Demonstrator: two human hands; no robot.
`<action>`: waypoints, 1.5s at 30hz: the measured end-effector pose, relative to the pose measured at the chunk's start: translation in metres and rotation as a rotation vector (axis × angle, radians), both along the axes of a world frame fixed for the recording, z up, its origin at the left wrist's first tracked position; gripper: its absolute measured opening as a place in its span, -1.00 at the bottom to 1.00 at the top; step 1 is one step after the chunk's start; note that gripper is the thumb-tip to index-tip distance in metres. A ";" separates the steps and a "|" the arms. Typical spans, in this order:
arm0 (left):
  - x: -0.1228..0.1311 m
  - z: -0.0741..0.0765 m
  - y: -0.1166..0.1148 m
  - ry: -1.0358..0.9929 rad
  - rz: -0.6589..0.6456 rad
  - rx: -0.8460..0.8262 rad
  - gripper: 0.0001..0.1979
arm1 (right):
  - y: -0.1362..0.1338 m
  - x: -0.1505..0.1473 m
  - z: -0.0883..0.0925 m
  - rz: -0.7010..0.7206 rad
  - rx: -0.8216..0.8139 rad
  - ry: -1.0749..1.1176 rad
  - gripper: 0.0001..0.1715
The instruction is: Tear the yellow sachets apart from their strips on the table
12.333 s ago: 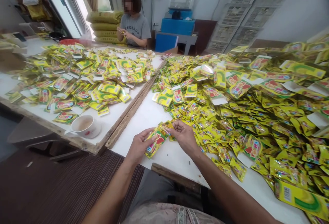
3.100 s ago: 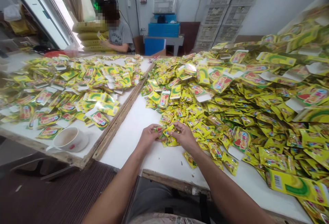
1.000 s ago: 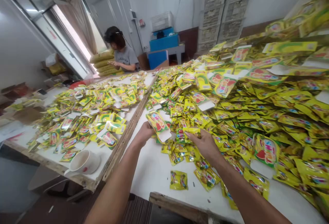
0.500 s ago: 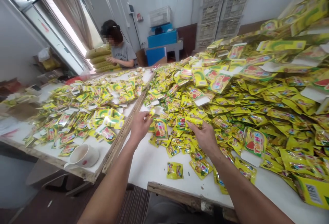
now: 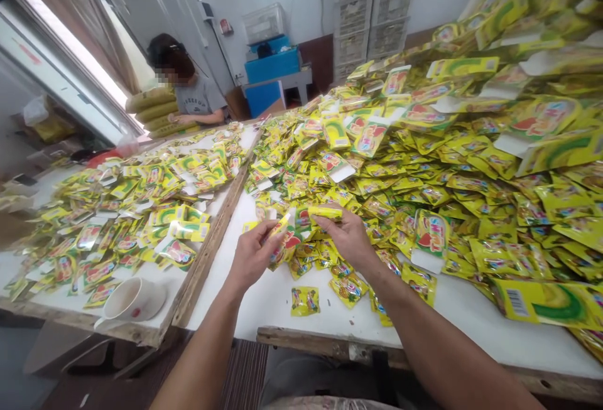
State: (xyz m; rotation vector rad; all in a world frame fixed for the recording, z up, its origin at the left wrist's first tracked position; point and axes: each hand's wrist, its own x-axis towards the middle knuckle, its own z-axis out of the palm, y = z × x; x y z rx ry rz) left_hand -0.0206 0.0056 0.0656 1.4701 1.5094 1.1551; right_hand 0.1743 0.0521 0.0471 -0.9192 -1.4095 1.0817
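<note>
My left hand (image 5: 249, 256) is closed, with thumb and fingers pinching a small yellow carton (image 5: 286, 242) with red and green print. My right hand (image 5: 351, 240) grips another yellow carton (image 5: 326, 211), its narrow side facing up. The two cartons are close together over the white tabletop, and I cannot tell whether they touch. Beneath and beyond the hands spreads a big heap of shiny yellow sachets (image 5: 405, 178). One loose sachet (image 5: 304, 301) lies apart near the front edge.
Left of a wooden rail (image 5: 211, 243), more flat cartons (image 5: 155, 178) are piled beside a white mug (image 5: 134, 300). Cartons with white flaps rest on the right-hand heap. Another person (image 5: 195, 96) sits at the far end near stacked sacks (image 5: 153, 108). Plastic crates (image 5: 355, 14) stand against the wall.
My hands have come closer together, bringing the two cartons near each other. The left hand's carton now faces up more plainly. The whole view has shifted, with the scene sliding left.
</note>
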 end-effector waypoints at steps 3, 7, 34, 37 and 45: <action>0.002 -0.017 -0.005 -0.016 -0.058 -0.061 -0.65 | 0.000 0.006 0.002 0.196 -0.117 -0.173 -0.70; 0.002 -0.026 -0.010 -0.037 -0.104 -0.138 -0.66 | -0.001 0.004 -0.003 0.243 -0.173 -0.346 -0.72; -0.008 -0.045 -0.027 -0.504 0.022 -0.286 -0.62 | -0.011 -0.018 -0.023 0.089 0.132 -0.458 -0.86; -0.011 -0.047 -0.030 -0.523 0.005 -0.306 -0.63 | -0.015 -0.020 -0.022 0.074 0.105 -0.510 -0.86; -0.006 -0.046 -0.028 -0.535 0.014 -0.340 -0.62 | -0.023 -0.026 -0.021 0.288 -0.028 -0.437 -0.82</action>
